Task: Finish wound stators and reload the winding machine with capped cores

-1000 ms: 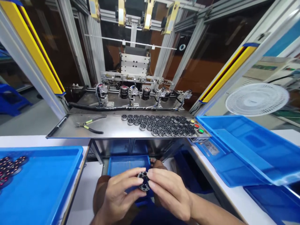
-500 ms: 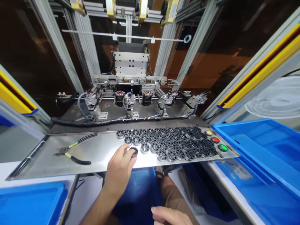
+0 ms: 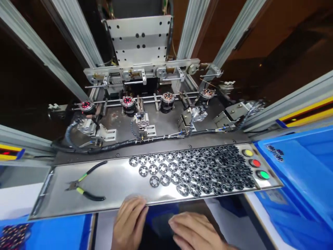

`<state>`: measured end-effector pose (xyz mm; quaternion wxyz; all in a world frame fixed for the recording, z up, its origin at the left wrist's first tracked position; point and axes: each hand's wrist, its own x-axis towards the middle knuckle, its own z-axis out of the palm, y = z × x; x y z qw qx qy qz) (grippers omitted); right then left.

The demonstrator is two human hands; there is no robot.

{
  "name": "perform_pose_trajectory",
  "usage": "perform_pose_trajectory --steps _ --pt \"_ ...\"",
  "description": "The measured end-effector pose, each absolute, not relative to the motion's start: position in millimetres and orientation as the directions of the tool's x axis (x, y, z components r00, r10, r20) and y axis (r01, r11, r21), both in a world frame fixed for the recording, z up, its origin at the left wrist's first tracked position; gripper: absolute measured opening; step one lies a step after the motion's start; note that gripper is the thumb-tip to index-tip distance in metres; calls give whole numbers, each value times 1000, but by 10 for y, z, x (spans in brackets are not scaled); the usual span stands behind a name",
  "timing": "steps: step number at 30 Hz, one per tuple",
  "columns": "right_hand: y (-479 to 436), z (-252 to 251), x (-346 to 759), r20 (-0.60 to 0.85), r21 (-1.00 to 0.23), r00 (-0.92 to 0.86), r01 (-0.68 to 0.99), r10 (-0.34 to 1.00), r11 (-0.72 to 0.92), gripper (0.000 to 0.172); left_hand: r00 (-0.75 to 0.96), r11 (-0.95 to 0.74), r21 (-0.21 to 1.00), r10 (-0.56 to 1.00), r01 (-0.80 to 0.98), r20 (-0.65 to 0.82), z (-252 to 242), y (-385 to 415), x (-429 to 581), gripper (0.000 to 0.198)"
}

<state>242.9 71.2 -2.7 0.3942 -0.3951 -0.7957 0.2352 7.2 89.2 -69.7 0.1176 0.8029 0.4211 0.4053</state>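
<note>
My left hand (image 3: 129, 222) rests at the front edge of the steel shelf (image 3: 114, 178), fingers stretched forward and holding nothing. My right hand (image 3: 194, 232) hovers just below the shelf edge, fingers together and extended, also without anything in it. Several grey round stator cores (image 3: 192, 168) lie in rows on the shelf, the nearest one (image 3: 154, 181) a little beyond my left fingertips. Behind the shelf, a winding machine holds wound stators (image 3: 127, 101) on spindles.
Green-handled pliers (image 3: 84, 189) lie on the shelf's left. Yellow, red and green buttons (image 3: 255, 163) sit at its right end. A blue tray (image 3: 299, 180) with a few cores stands right; another blue tray (image 3: 47, 236) with wound parts is lower left.
My left hand set the core it held on the shelf and pulled back to the front edge. The right hand rose beside it. The view moved closer to the machine.
</note>
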Motion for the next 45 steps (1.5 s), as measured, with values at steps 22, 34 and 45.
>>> perform_pose_trajectory --steps 22,34,45 --pt "2037 -151 370 9 -419 -853 471 522 776 55 -649 436 743 761 509 -2 -32 -708 -297 15" --pt "2205 72 310 -257 -546 -782 602 567 583 32 -589 346 731 803 588 93 -320 -440 -163 15" --pt "2187 522 377 -395 -918 -711 276 582 -286 27 -303 14 617 879 787 367 -465 711 -283 33"
